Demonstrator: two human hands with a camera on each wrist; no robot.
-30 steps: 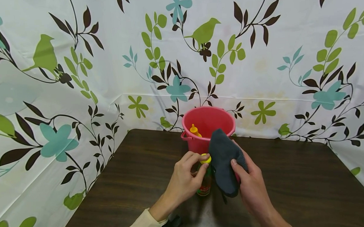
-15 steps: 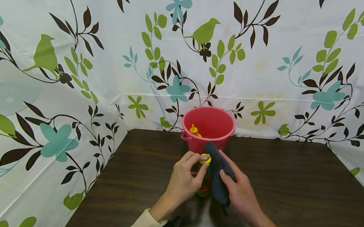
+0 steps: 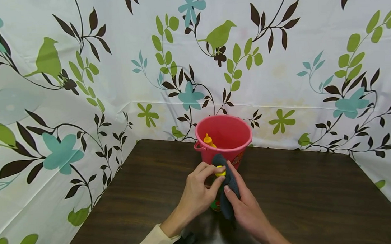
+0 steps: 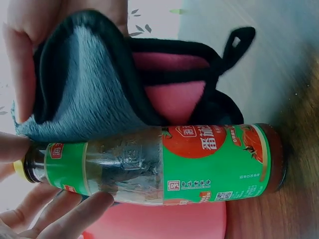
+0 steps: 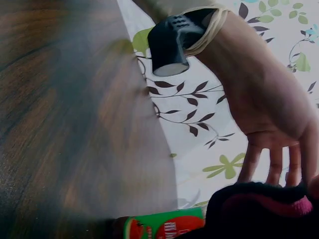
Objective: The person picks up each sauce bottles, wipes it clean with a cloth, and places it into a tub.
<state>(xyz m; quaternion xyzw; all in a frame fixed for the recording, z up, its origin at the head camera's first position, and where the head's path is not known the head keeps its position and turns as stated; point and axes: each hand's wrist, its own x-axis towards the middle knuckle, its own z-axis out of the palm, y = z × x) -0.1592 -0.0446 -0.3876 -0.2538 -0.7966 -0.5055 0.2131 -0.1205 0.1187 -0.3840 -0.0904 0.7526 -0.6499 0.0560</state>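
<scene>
In the head view my left hand [image 3: 198, 190] pinches the yellow cap [image 3: 220, 170] of an upright glass ketchup bottle [image 3: 216, 205]. Its green label with tomatoes shows in the left wrist view, on the bottle [image 4: 214, 167]. My right hand [image 3: 248, 208] grips a folded grey cleaning cloth [image 3: 227, 206], thumb on the near side, and holds it against the bottle's right side. From the left wrist, the cloth [image 4: 89, 84] shows grey fuzz, a pink face, black edging and a hanging loop. Most of the bottle is hidden by the cloth and fingers in the head view.
A pink bucket [image 3: 210, 156] stands just behind the bottle, with a yellow nozzle-topped bottle [image 3: 208, 140] inside. The dark wooden table [image 3: 314, 197] meets a patterned curtain [image 3: 278, 79] at its back and left. A dark wrist camera [image 3: 185, 241] sits by my left cuff.
My right hand has moved left with the cloth, from beside the bottle to up against it, and the cloth has turned edge-on. My left hand stays on the cap.
</scene>
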